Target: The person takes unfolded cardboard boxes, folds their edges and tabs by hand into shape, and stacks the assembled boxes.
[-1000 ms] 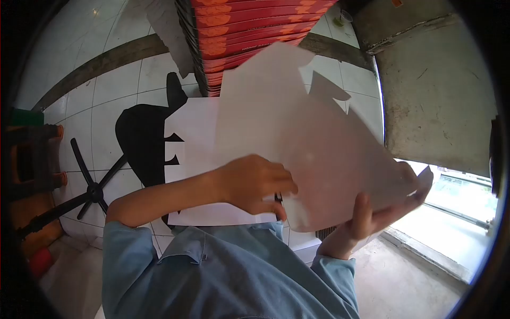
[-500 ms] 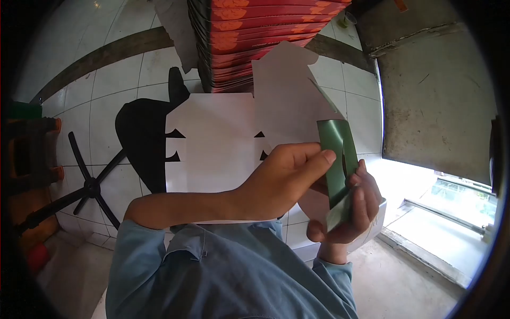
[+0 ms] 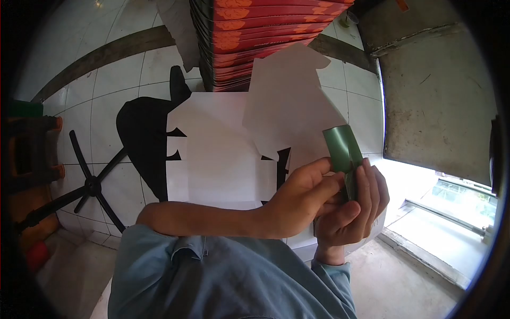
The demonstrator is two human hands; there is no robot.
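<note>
A cut sheet, pale on one side (image 3: 292, 101) and green on its folded-over flap (image 3: 341, 144), is held at its right end between both hands. My left hand (image 3: 305, 198) pinches the flap's left edge with thumb and fingers. Around the flap's lower right side wrap the fingers of my right hand (image 3: 358, 204). Beneath lies a flat white sheet (image 3: 218, 143) with small notches at its sides, resting on a black surface (image 3: 141, 135). The held sheet's far part overlaps the white one.
Beyond the sheets rises a stack of red and orange printed pieces (image 3: 276, 26). A black star-shaped chair base (image 3: 93, 186) stands at left, near stools (image 3: 57, 149). At right are a grey panel (image 3: 435, 95) and a bright window (image 3: 462, 199).
The held sheet was broad and pale side up; its right end then folded over, showing green. Both hands came together there, and the right fingers have since closed further round the flap.
</note>
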